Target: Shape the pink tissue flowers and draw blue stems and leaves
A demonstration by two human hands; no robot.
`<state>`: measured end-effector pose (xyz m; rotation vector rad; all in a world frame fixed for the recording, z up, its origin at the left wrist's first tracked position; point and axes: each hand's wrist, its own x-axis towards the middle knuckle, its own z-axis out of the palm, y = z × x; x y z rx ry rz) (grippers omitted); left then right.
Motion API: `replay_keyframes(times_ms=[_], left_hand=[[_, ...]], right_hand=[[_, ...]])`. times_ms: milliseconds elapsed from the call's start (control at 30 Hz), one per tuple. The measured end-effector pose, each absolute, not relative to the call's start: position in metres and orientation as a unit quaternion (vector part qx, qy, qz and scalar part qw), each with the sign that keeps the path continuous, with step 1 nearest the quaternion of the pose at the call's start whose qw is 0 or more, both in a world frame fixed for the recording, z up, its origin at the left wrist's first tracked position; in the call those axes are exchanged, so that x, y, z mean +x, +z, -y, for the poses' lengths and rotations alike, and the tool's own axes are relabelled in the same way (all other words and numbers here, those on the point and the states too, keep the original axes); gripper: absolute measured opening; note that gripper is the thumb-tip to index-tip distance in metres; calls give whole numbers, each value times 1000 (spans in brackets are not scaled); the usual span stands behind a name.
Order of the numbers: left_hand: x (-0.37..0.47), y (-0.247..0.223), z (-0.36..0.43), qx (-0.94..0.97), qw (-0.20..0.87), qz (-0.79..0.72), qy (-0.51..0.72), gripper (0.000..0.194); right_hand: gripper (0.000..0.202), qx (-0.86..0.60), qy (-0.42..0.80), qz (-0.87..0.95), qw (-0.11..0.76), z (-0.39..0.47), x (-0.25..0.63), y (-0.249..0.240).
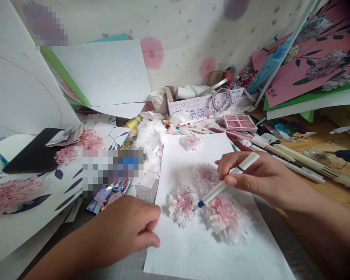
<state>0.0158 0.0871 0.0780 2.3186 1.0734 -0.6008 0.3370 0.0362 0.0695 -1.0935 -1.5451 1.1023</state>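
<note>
Between the two hands, paper: white sheet bearing paper-like flowers.
Right hand: clamped on white pen, its tip at the flower nearer the left hand.
Left hand: curled by the sheet's edge, apart from the right; grip hidden.
Dark flecks: on that flower and the rear flower, apparently well advanced.
Pink flower below right hand: no flecks discernible, seemingly undone.

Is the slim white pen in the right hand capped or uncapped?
Uncapped: the slim white pen shows a thin dark nib beyond its blue front section.
</note>
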Motion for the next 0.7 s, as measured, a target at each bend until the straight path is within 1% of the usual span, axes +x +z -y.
replay_keyframes(times_ms=[67,167,233,400,500,567,633,700], left_hand=[[15,78,-87,855,257,-395,-216,34],[14,77,-86,859,261,-389,-206,34],[14,77,-86,861,266,-384,-201,34],[14,78,-85,859,272,-387,-197,36],[15,78,-85,861,270,-386,-195,37],[15,78,-84,863,269,-382,-193,37],[16,79,-84,863,270,-380,-194,38],[16,79,-85,863,269,-380,-195,39]], right_hand=[[20,-466,435,624,452,-37,337,69],[25,-510,397,587,487,-39,340,65],[27,-508,394,579,501,-39,341,62],[26,-516,408,600,455,-39,341,59],[29,-513,399,578,494,-40,341,58],[25,-492,411,579,504,-39,339,58],[19,-471,432,599,483,-37,337,59],[17,-468,437,616,459,-36,335,60]])
